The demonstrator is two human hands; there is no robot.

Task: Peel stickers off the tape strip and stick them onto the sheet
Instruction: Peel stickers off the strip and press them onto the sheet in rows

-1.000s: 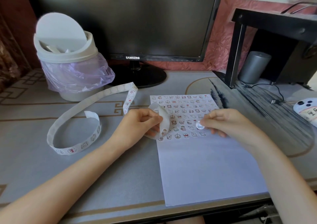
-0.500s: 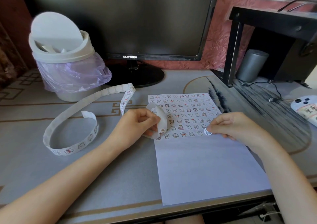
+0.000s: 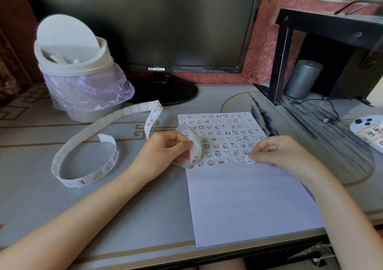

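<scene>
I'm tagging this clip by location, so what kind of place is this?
Probably a home computer desk: a Samsung monitor at the back, a small lidded bin with a plastic liner beside it, and a phone at the right edge.

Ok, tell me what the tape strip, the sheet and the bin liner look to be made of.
The tape strip: likely thin white backing paper, smooth-looking; it curls freely and shows round peeled patches. The sheet: plain matte white paper, lying flat with crisp edges. The bin liner: thin translucent purple plastic film, crinkled, with shiny highlights.
</scene>
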